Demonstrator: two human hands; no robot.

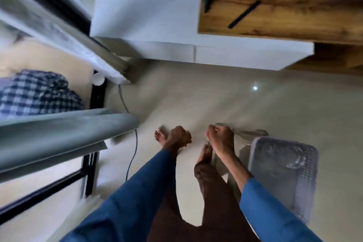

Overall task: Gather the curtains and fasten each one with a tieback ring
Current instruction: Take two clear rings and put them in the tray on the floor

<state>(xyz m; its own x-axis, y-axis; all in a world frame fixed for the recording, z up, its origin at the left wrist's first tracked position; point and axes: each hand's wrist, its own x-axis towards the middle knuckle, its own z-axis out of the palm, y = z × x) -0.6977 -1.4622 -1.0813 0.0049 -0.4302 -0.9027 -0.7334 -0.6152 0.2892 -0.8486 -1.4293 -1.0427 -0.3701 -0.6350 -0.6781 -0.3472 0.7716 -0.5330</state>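
Pale glossy floor [245,100] is filling the middle of the head view, with a white cabinet [145,17] and a wooden shelf [279,19] standing at the far side. A person is looking straight down at two bare feet, with both blue-sleeved arms reaching forward.

The left hand [179,136] is hanging over the floor with its fingers curled into a fist, and nothing is showing in it. The right hand [220,138] is also curling its fingers tightly. A pale, see-through blur is trailing off to the right of its knuckles, and I cannot tell whether the hand is gripping it.

The grey curtain [64,133] is hanging bunched in thick folds at the left, well apart from both hands. A second, lighter curtain [78,43] is running along the dark window frame at the far left. A checked cloth [37,94] is lying between them, and a thin dark cable [134,149] is trailing down the floor just right of the grey curtain.

A grey perforated basket [310,173] is sitting near right, just beside the right forearm, with something shiny and clear inside, too blurred to name.
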